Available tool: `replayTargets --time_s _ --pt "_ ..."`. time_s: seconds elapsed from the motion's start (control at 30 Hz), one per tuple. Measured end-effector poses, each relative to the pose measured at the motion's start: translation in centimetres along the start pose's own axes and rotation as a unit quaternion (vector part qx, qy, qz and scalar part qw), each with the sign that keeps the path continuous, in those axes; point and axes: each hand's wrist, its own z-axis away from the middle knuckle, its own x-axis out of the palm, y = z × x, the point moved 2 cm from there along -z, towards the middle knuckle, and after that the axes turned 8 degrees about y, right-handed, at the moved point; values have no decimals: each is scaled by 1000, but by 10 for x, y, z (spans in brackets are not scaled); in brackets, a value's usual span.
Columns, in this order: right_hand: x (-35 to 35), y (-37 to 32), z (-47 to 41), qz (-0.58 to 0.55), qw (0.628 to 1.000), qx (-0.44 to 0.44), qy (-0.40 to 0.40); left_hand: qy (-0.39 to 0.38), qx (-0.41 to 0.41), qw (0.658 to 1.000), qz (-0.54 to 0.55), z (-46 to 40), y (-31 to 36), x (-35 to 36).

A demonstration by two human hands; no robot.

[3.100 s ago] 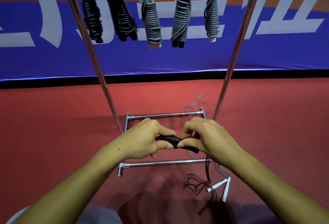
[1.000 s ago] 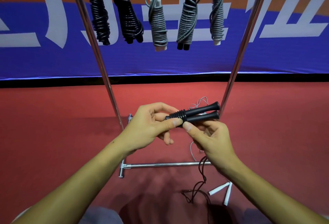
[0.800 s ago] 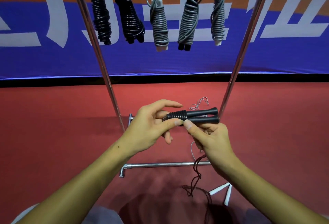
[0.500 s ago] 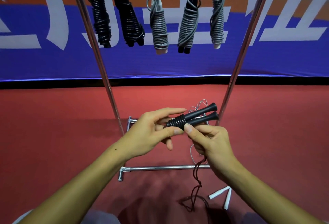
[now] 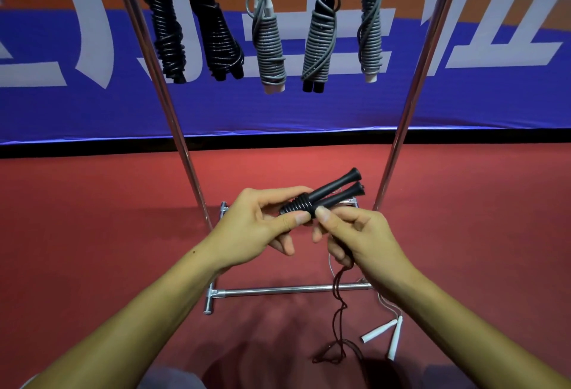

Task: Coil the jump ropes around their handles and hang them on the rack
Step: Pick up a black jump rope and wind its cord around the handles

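The left hand (image 5: 256,225) grips the 2 black handles (image 5: 324,197) at their ribbed end, thumb pressed on the side, and the handles point up and to the right, lying side by side. The right hand (image 5: 355,234) pinches the dark rope (image 5: 340,290) just beside the ribbed end, with the thumb tip touching the handles. From this hand the rope hangs down to the red floor (image 5: 92,234), where it lies in loose loops. A white-handled rope (image 5: 386,331) lies on the floor near these loops. Behind the hands stands the metal rack (image 5: 293,289). On its top bar hang 5 coiled ropes: 2 black ones (image 5: 197,33) at the left and 3 grey ones (image 5: 318,39) to the right of them.
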Motion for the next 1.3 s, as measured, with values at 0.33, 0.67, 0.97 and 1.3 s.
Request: replayTargets --time_s 0.33,0.67,0.97,1.3 --pt "-9 13 -4 80 994 -16 66 37 7 999 -33 -1 -10 4" --pt "-12 11 0 -335 855 389 -70 51 58 993 -92 1 -10 1" --pt "-11 5 -1 256 966 19 8 92 75 974 -195 3 -8 7" --pt "-3 20 4 427 897 -90 68 92 55 960 -259 0 -17 6"
